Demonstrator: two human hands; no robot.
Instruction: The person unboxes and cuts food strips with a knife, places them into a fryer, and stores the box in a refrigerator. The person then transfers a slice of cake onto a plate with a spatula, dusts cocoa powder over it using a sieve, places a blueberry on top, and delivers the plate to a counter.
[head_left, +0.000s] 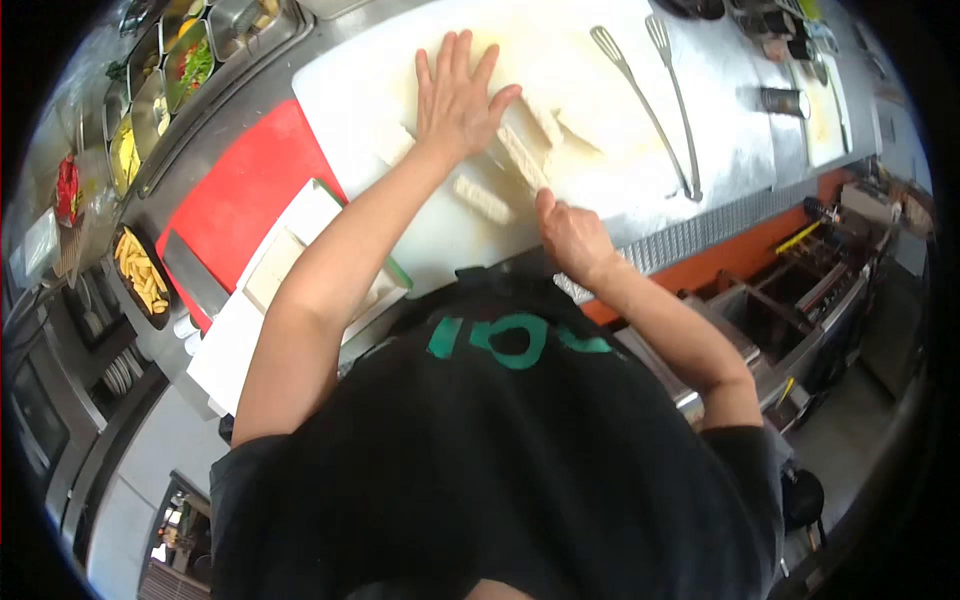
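My left hand [455,100] lies flat with fingers spread on a white cutting board [345,70]. Pale, crumbly-looking strips are around it: one strip [522,158] runs between my two hands, and another strip [483,199] lies nearer my body. Beyond the first is a further strip [545,122] beside a thin pale piece [578,136]. Part of a pale piece [397,143] shows by my left wrist. My right hand [577,240] is closed at the board's near edge, its thumb close to the end of the middle strip. What it grips is hidden.
Two slotted metal utensils [645,95] lie right of the strips. At left are a red board [260,185], a wide blade [195,275], a green-rimmed tray [400,275] by my left forearm, and a black dish of fries [142,272]. Metal pans [195,70] hold vegetables.
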